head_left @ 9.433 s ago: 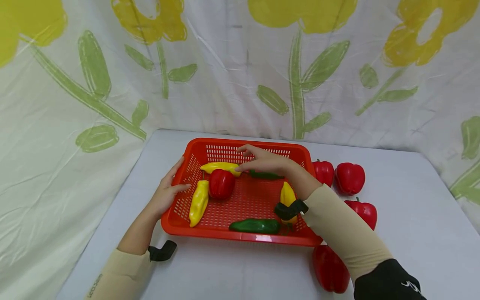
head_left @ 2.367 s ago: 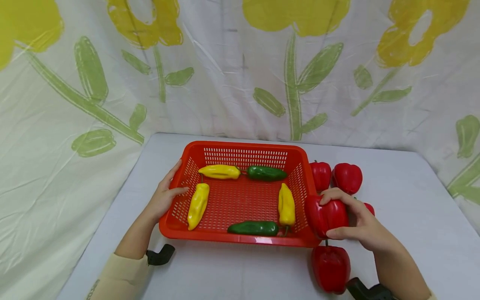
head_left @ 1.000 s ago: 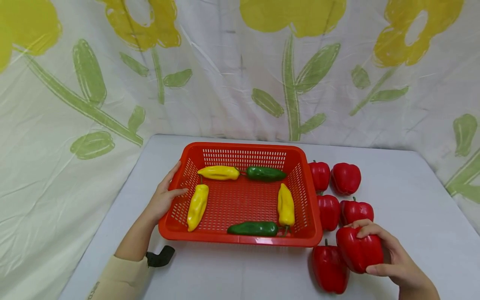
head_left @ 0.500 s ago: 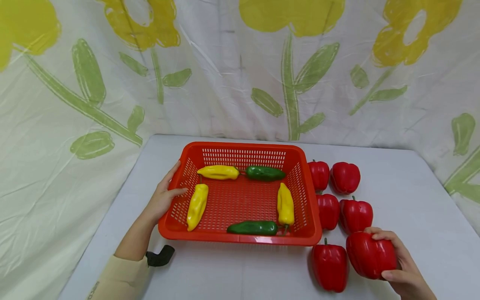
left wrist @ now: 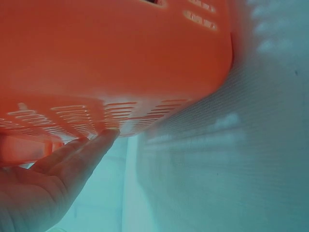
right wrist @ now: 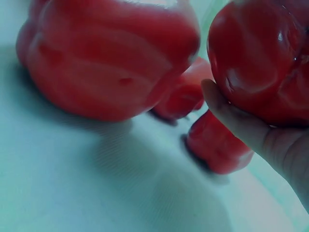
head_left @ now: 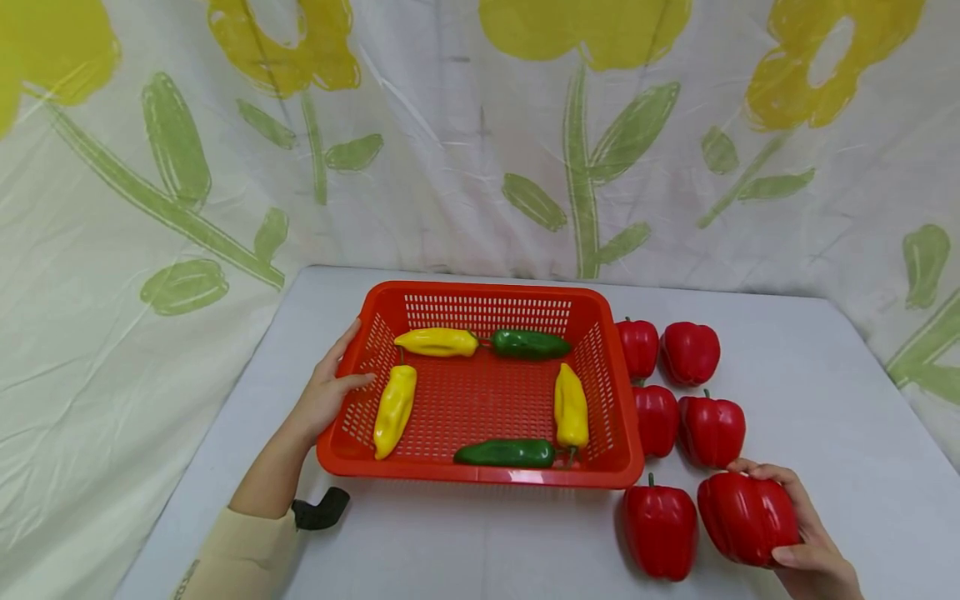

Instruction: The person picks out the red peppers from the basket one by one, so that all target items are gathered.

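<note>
My left hand (head_left: 327,392) holds the left rim of the red plastic basket (head_left: 480,475), thumb over the inside and fingers along the outer wall. In the left wrist view those fingers (left wrist: 82,159) lie against the slotted side. My right hand (head_left: 806,525) grips a red bell pepper (head_left: 750,518) at the front right, thumb on the near side and fingertips on the far side. The right wrist view shows this held bell pepper (right wrist: 256,63) above the thumb (right wrist: 236,118). Just left of it stands another red bell pepper (head_left: 660,533), stem upward.
Inside the basket lie yellow peppers (head_left: 395,412) and green peppers (head_left: 506,452) along its sides. Several more red bell peppers (head_left: 690,354) stand in pairs right of the basket. A white-covered table (head_left: 465,550) carries everything, with a flowered curtain (head_left: 450,167) behind.
The red bell pepper that was in the basket has gone. My right hand has carried a red bell pepper from beside the basket's right rim to the front right. My left hand stays put.
</note>
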The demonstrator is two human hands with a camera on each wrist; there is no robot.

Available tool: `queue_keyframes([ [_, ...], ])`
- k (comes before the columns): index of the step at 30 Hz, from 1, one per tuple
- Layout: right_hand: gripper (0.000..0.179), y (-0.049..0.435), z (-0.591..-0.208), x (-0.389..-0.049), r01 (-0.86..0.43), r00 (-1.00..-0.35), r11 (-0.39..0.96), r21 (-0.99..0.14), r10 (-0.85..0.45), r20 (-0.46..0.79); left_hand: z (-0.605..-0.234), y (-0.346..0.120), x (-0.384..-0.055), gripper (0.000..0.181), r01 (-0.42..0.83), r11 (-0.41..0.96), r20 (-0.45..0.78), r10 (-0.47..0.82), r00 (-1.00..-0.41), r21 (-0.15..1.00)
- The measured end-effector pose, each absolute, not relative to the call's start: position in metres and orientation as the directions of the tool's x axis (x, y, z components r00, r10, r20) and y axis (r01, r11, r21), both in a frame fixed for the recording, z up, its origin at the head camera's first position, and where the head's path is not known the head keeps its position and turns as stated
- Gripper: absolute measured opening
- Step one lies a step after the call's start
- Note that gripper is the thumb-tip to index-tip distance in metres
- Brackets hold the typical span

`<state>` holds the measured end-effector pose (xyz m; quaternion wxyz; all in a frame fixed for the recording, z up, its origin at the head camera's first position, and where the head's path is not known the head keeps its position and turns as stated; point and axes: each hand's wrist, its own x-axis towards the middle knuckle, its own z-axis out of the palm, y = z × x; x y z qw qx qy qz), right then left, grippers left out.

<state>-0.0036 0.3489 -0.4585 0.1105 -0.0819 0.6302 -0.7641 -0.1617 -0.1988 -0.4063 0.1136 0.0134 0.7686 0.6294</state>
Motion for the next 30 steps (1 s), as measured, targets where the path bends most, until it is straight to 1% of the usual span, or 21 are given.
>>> queue_keyframes([
  [4, 0.070, 0.349, -0.460, -0.002, 0.119, -0.958, -0.199, -0.973, -0.280, -0.060, -0.405, -0.198, -0.161, 0.074, -0.121, 0.204, -0.156, 0.165, -0.974, 0.971],
  [7, 0.070, 0.351, -0.463, 0.000, 0.133, -0.956, -0.216, -0.967, -0.286, -0.068, -0.405, -0.198, -0.161, 0.074, -0.120, 0.198, -0.155, 0.170, -0.973, 0.973],
  [13, 0.071, 0.356, -0.467, 0.007, 0.116, -0.975, -0.213, -0.970, -0.213, -0.069, -0.406, -0.198, -0.161, 0.075, -0.122, 0.205, -0.157, 0.169, -0.973, 0.971],
  [20, 0.071, 0.355, -0.472, 0.006, 0.154, -0.982, -0.110, -0.982, -0.131, -0.139, -0.407, -0.198, -0.161, 0.074, -0.120, 0.208, -0.156, 0.165, -0.974, 0.971],
  [23, 0.069, 0.352, -0.475, 0.005, 0.154, -0.985, -0.059, -0.986, -0.093, -0.149, -0.407, -0.198, -0.160, 0.074, -0.120, 0.208, -0.156, 0.165, -0.974, 0.971],
  [30, 0.058, 0.347, -0.479, 0.001, 0.155, -0.988, 0.025, -0.988, 0.021, -0.155, -0.405, -0.199, -0.159, 0.075, -0.128, 0.197, -0.161, 0.165, -0.973, 0.972],
])
